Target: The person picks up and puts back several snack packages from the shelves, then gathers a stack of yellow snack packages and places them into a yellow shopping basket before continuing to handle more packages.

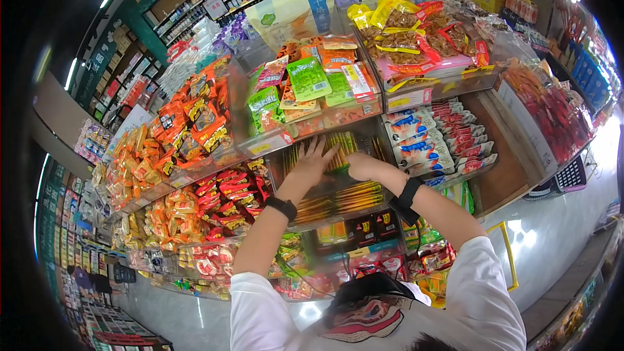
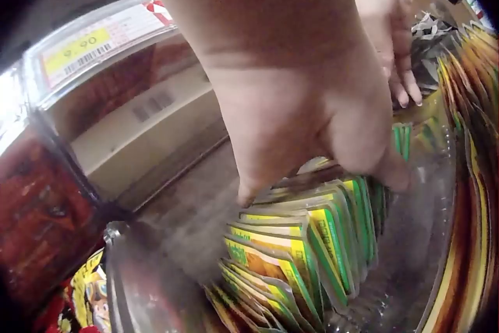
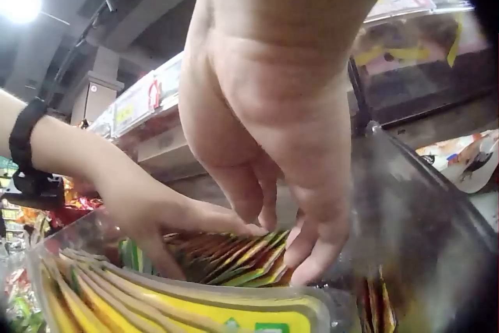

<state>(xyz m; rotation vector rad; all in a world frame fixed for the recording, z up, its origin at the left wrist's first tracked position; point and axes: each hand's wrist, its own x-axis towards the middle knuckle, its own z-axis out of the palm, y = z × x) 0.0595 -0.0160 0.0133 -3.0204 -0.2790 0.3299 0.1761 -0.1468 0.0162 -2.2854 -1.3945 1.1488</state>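
Flat yellow-and-green snack packets [image 2: 288, 247] stand packed in a row inside a clear plastic bin. My left hand [image 1: 313, 162] lies over this row with its fingers spread, as the head view shows. Seen from the left wrist, its thumb and fingers span the row's upper edges. My right hand [image 1: 367, 168] is beside it at the right end of the row. Its fingers [image 3: 312, 259] point down with gaps between them, right at the packet edges. A second row of packets [image 1: 351, 200] stands in the front compartment, nearer my body.
Wrapped white-and-blue snacks [image 1: 416, 136] lie in the bin to the right, red packets [image 1: 231, 185] to the left. Above sits a tier with green pouches [image 1: 309, 78] and a price tag [image 2: 78, 52] on its edge. A clear divider [image 3: 413, 208] stands right of my right hand.
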